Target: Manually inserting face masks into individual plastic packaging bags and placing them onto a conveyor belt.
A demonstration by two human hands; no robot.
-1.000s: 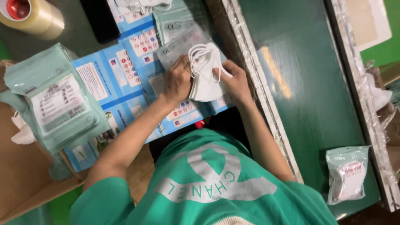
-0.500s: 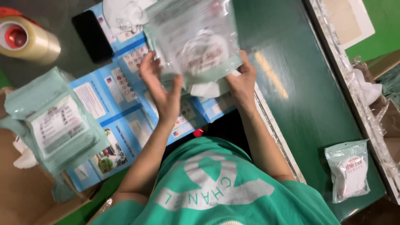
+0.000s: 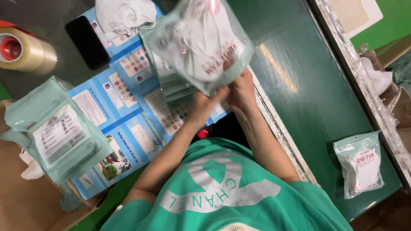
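Both hands meet at the lower edge of a clear plastic pouch [image 3: 201,42] with a white face mask inside, held up off the tabletop. The left hand [image 3: 204,105] and right hand [image 3: 242,87] have their fingers [image 3: 222,92] pinched shut on that edge. Under the fingers lie blue printed leaflets [image 3: 128,111] on a dark green tabletop [image 3: 317,85]. Farther left sit stacked pouches [image 3: 55,132], a black phone [image 3: 87,42] and a tape roll [image 3: 23,49]; far right lies another filled pouch [image 3: 359,164].

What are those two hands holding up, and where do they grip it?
Both the left hand and the right hand hold a clear packet of white masks by its lower edge.
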